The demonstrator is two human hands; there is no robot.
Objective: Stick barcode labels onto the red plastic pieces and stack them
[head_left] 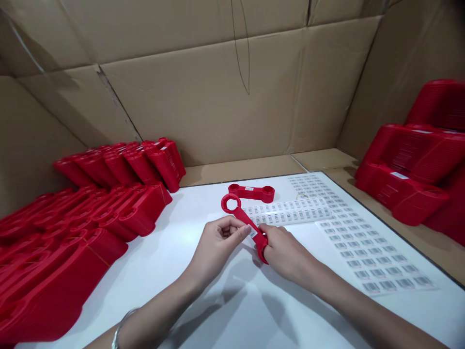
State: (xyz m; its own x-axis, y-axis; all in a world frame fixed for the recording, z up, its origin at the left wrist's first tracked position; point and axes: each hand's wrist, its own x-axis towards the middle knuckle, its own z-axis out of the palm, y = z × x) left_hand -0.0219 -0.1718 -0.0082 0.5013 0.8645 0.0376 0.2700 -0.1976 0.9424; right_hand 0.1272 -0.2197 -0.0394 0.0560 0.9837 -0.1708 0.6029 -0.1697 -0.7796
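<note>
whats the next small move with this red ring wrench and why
I'd likely press the white label down with the left hand: its thumb lies at the label's edge, while the right hand grips the red ring wrench near one end.

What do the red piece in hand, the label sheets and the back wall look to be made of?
Red piece: probably moulded plastic, with a satin look, given its even colour and rounded ends.
Label sheets: paper or plastic film, unclear which; thin, flat, smooth-looking, printed in rows.
Back wall: apparently cardboard, matte brown, by its creases and panel seams.
</note>
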